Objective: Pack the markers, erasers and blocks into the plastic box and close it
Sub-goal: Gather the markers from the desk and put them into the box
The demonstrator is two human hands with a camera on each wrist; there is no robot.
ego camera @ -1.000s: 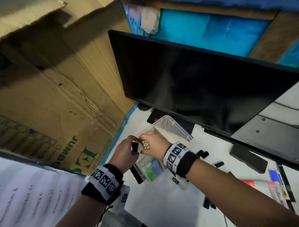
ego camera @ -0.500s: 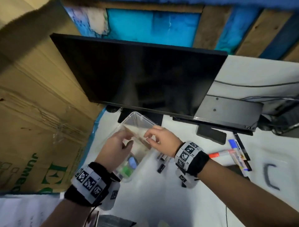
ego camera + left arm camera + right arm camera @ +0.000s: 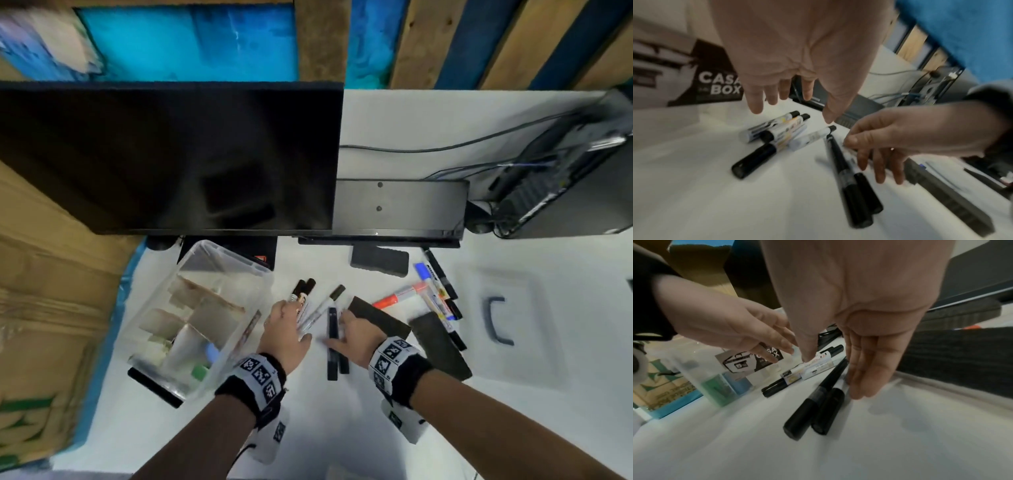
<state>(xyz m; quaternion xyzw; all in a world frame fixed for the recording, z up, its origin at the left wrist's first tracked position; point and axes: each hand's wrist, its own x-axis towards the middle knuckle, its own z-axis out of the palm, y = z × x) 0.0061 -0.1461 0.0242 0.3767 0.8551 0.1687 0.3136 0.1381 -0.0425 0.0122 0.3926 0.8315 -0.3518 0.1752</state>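
Observation:
The clear plastic box (image 3: 239,270) stands open at the left, with pale, green and blue blocks inside. Right of it lie white-bodied markers (image 3: 303,301) (image 3: 777,129). My left hand (image 3: 291,322) (image 3: 791,110) hovers over them with straight fingers and holds nothing. Two black markers (image 3: 331,353) (image 3: 818,405) lie side by side on the white table. My right hand (image 3: 342,329) (image 3: 834,374) straddles them, fingertips (image 3: 861,386) on the table at their right side and thumb at their left. Black erasers (image 3: 378,260) (image 3: 440,346) and red and blue markers (image 3: 400,296) lie further right.
A black monitor (image 3: 171,154) stands behind the box, with a cardboard carton (image 3: 51,274) at the left. The clear lid with a grey handle (image 3: 496,322) lies at the right. A computer case and cables (image 3: 565,178) sit at the back right.
Both hands have left the box, where they held a small cube, and moved right and down to the markers on the table. The head view has swung right.

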